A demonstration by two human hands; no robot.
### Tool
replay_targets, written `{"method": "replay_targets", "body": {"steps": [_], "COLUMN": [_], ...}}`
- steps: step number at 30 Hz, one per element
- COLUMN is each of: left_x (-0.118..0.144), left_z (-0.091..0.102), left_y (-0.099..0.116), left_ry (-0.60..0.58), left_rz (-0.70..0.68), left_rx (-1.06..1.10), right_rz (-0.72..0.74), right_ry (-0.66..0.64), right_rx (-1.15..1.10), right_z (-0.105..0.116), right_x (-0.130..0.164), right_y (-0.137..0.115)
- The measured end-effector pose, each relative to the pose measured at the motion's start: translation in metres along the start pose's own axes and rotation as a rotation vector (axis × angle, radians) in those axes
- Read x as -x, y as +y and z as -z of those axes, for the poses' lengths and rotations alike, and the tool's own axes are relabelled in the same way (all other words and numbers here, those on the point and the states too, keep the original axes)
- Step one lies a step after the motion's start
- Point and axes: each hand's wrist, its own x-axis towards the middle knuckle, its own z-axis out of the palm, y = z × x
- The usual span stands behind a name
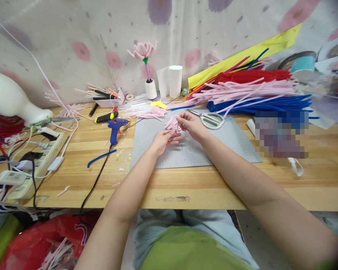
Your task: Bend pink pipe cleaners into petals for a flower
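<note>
— Report on the hands, please.

— Both are over the grey cutting mat on the wooden table. The left hand lies low on the mat, fingers curled narrowly round the lower end of a pink pipe-cleaner piece. The right hand sits just above and to the right of it, thumb and fingers pinched on the upper part of the same piece. The two hands are nearly touching.

— Where exactly is the piece?

— Between the hands, near the far middle of the mat. Its finer shape I cannot tell; the fingers cover much of it.

— Surroundings?

— Scissors lie on the mat just right of the right hand, blades pointing left. A blue glue gun stands on the table left of the mat, its black cord running off the near edge. A power strip lies further left. Bundles of pipe cleaners, pink, red and blue, are stacked at the far right. A finished pink flower stands upright in a small white holder by the wall, with two white cups beside it.
</note>
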Motion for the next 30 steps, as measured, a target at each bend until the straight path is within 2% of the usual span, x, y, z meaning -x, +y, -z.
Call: {"method": "replay_targets", "body": {"steps": [11,16,25,30], "left_x": [-0.001,0.001,-0.003,-0.003], "left_z": [-0.001,-0.004,-0.005,-0.003], "left_y": [0.0,0.002,-0.003,-0.007], "left_ry": [0.028,0.066,0.129,0.058], "left_rz": [0.019,-0.021,-0.156,-0.185], "left_rx": [0.022,-0.009,-0.181,-0.249], "right_rz": [0.062,0.042,-0.246,-0.344], "right_ry": [-0.05,-0.052,-0.025,-0.221], "right_rx": [0.092,0.041,-0.284,-0.176], "right_z": [-0.006,-0.006,0.005,0.016], "right_x": [0.004,0.003,0.002,0.002], "right_y": [-0.003,-0.002,-0.001,-0.003]}}
